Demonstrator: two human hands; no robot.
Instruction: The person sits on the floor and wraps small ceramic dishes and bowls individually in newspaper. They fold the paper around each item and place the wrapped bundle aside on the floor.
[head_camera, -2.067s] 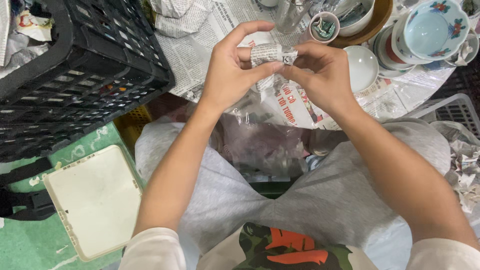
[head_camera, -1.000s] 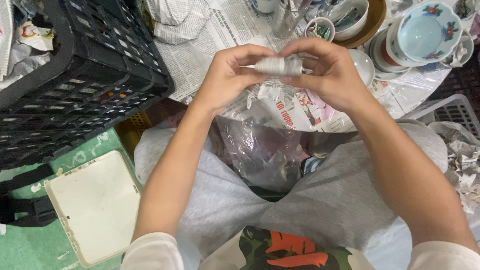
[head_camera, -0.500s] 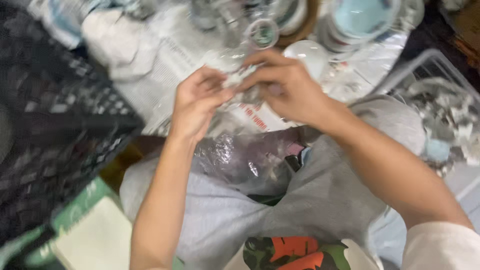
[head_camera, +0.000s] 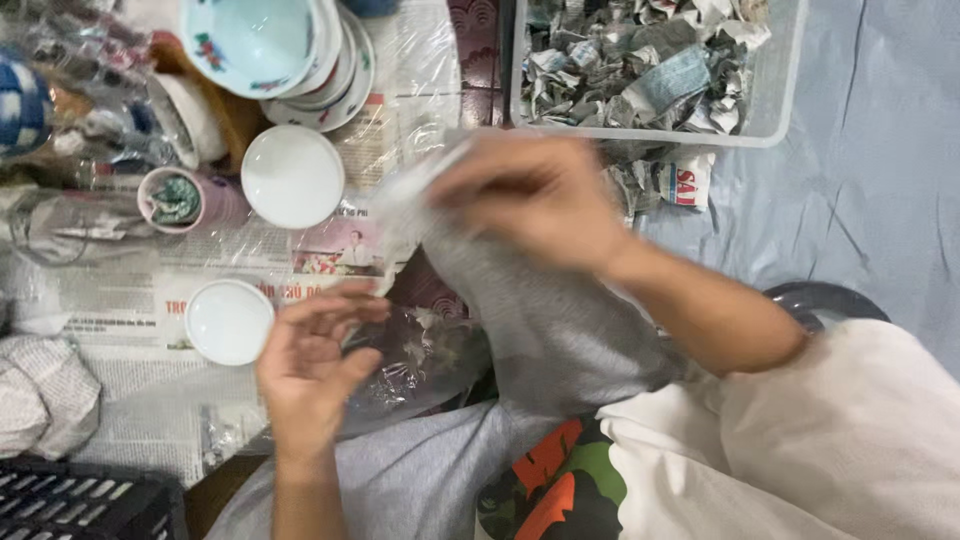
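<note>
Newspaper-wrapped bundle (head_camera: 425, 185), small and pale, shows only as a blurred shape at the fingertips of the right hand (head_camera: 535, 200), which is curled over it from above; the blur makes it hard to say how firm the hold is, but the fingers are bent around it. It sits in the air between the stack of bowls and the clear plastic bin (head_camera: 780, 90), above the newspaper sheets (head_camera: 130, 310) spread on the floor. The left hand (head_camera: 310, 365) is lower and nearer the body, palm turned up and fingers loosely spread, holding nothing; it hovers just beside a small white bowl (head_camera: 229, 321) that rests upside down on the newspaper. A second upturned white bowl (head_camera: 293, 176) lies farther off, next to a pink cup (head_camera: 180, 200) with something green stuffed inside. Beyond these stands a stack of light blue bowls (head_camera: 265, 45) with painted flowers on the rim. The clear plastic bin holds many crumpled newspaper wads, and a few more wads lie on the floor just outside it. Crinkled clear plastic wrap (head_camera: 420, 355) lies on the person's lap, over grey trousers. A black plastic crate (head_camera: 85, 505) shows at the lower left corner, and a wrapped newspaper lump (head_camera: 45, 390) sits just above it.
</note>
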